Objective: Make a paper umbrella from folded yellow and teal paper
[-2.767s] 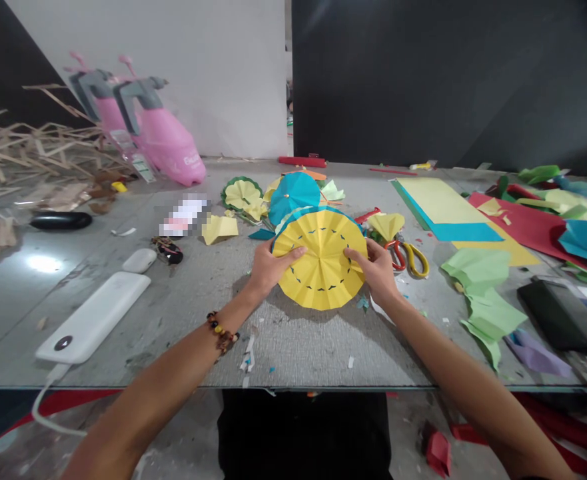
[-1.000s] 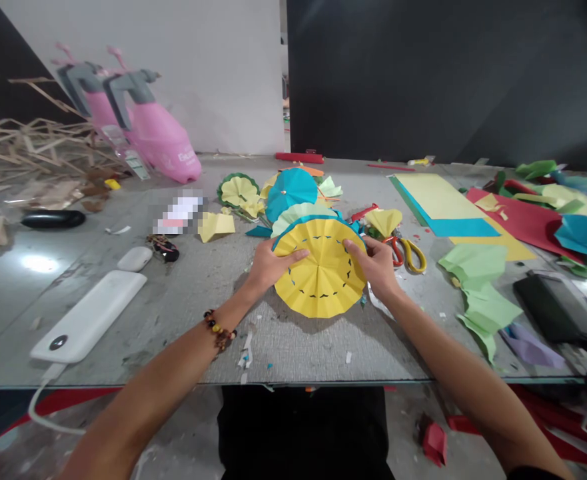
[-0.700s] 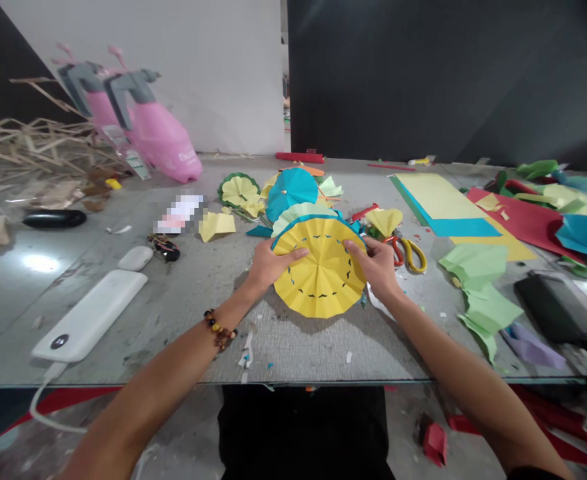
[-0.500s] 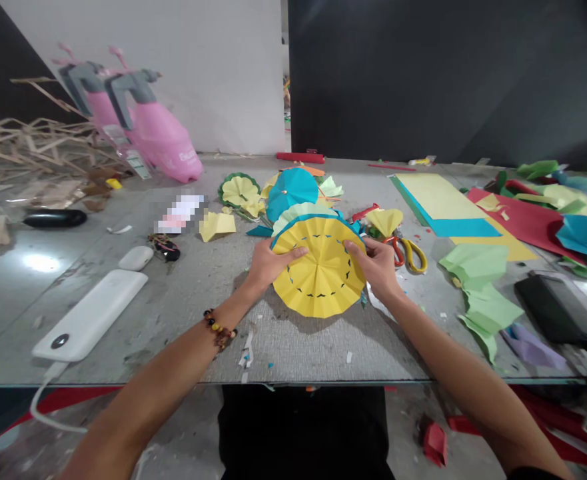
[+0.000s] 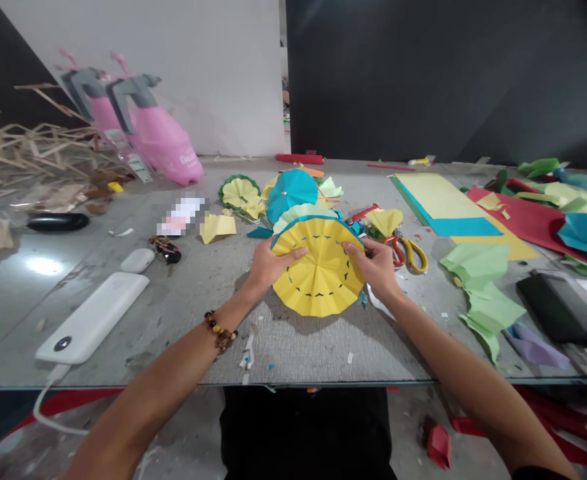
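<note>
A round, pleated yellow paper disc with a ring of small cut slits is held up over the table near its front. My left hand grips its left edge, thumb on the yellow face and fingers behind. On the right edge, my right hand holds it the same way. A blue layer shows along the disc's upper rim. Just behind it are a pale green pleated paper and a blue pleated disc. Scissors with red and yellow handles lie right of my right hand.
Coloured sheets and crumpled green paper lie to the right, near a black device. On the left are a white power bank, pink spray bottles and wooden sticks. The table's front edge runs below my forearms.
</note>
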### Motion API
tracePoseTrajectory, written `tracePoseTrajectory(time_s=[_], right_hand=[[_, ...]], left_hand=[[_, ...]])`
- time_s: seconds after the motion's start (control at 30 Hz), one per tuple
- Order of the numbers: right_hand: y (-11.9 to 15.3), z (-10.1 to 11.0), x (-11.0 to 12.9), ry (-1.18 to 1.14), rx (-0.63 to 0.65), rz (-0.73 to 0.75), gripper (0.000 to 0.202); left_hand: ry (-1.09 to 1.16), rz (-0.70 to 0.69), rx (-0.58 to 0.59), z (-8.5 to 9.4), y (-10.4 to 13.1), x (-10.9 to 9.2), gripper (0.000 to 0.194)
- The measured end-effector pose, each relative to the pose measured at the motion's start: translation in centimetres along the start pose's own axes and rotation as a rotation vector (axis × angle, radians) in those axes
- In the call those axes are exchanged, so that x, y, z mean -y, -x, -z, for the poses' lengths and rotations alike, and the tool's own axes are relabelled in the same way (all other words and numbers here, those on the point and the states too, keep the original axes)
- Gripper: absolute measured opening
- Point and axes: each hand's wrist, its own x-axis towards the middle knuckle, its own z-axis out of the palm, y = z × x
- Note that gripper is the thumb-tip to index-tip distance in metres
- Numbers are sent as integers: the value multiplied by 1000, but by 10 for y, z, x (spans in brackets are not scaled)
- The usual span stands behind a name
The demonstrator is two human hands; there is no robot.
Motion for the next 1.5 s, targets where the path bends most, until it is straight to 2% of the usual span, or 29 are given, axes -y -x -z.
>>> tracePoseTrajectory(time_s=[0.17, 0.37, 0.47, 0.7, 0.87, 1.03, 1.5], right_hand=[[-2, 1, -2, -54, 60, 22, 28], [-6, 3, -11, 43, 54, 50, 34], [-6, 3, -11, 68, 38, 66, 34], [-5, 2, -5, 114, 8, 81, 40], [-4, 1, -2, 133, -5, 97, 42], [-4, 1, -2, 135, -6, 104, 44], [-4, 1, -2, 142, -19, 122, 51]], left_hand=[[-38, -74, 10, 2, 0, -8, 43], [-132, -94, 32, 5, -2, -9, 45], [-122, -47, 21, 6, -3, -6, 46], [54, 96, 28, 4, -3, -3, 52], [93, 65, 25, 1, 0, -6, 56], [74, 35, 26, 1, 2, -7, 52], [48, 21, 10, 2, 2, -8, 53]])
